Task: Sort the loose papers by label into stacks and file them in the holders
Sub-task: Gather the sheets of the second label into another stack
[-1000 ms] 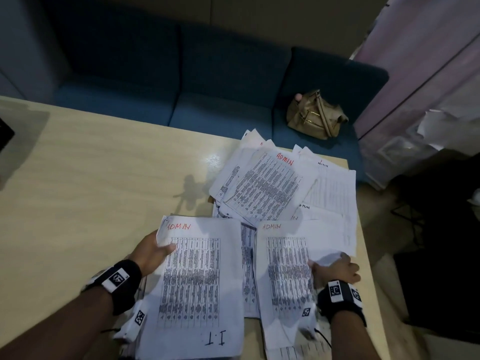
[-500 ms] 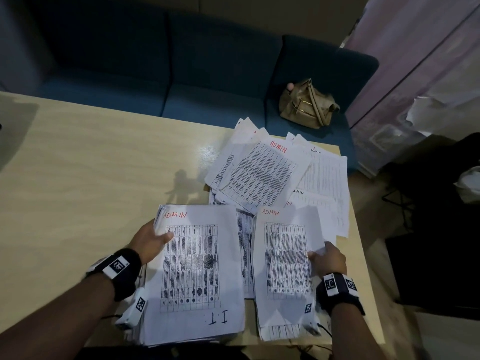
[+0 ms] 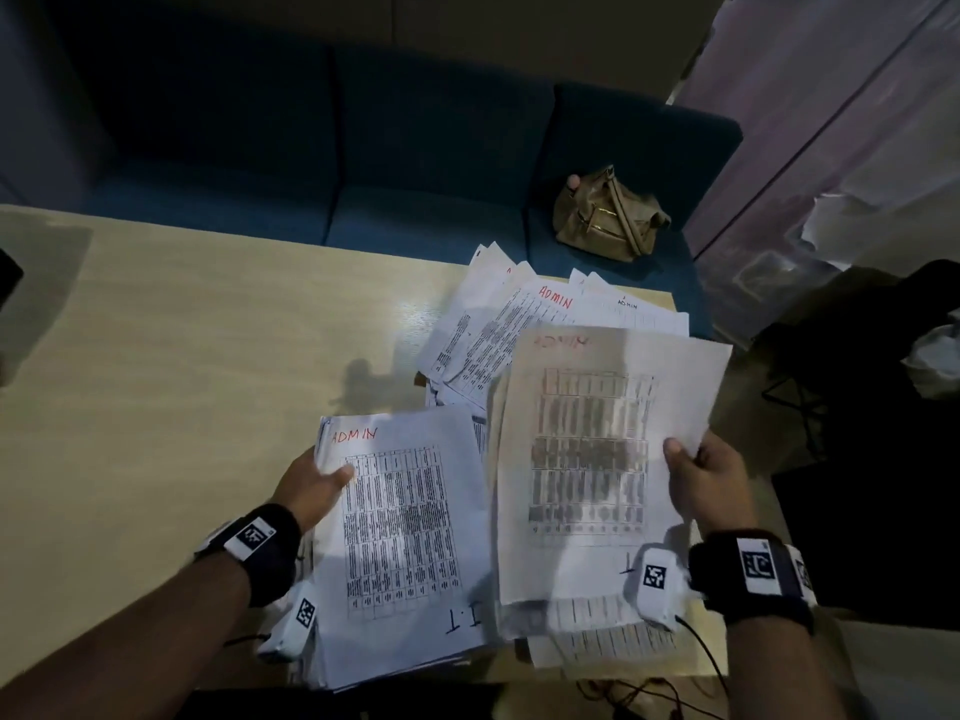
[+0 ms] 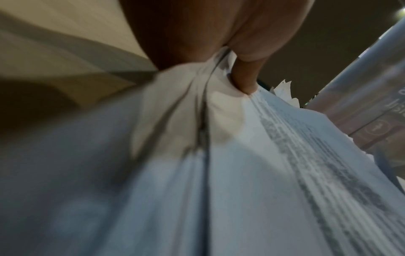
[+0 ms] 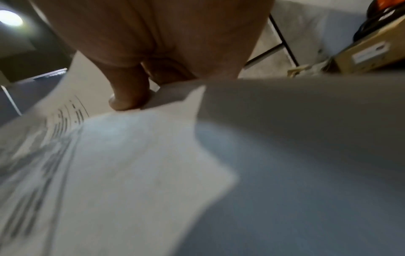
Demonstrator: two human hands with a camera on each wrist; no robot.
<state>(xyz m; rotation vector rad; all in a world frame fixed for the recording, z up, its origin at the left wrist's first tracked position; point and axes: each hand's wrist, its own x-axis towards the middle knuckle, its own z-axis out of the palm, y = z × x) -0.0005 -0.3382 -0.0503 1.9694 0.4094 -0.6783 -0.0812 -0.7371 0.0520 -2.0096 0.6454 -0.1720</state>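
Observation:
A thick stack of printed sheets (image 3: 400, 532) marked ADMIN in red lies at the table's near edge. My left hand (image 3: 311, 483) grips its left edge, thumb on top; the left wrist view shows the thumb (image 4: 245, 81) pressing into the paper stack (image 4: 252, 173). My right hand (image 3: 701, 475) pinches the right edge of a lifted bundle of sheets (image 3: 597, 449), blurred, raised off the table; the right wrist view shows the thumb (image 5: 129, 93) on that bundle (image 5: 131, 164). Loose ADMIN papers (image 3: 519, 324) are fanned out behind.
The pale wooden table (image 3: 182, 381) stretches to the left. A blue sofa (image 3: 415, 148) stands behind it with a tan handbag (image 3: 608, 215) on its seat. Dark clutter and cables (image 3: 857, 407) lie on the floor to the right.
My right hand has lifted its bundle of sheets off the table, up and slightly right. The left hand keeps its hold on the left stack.

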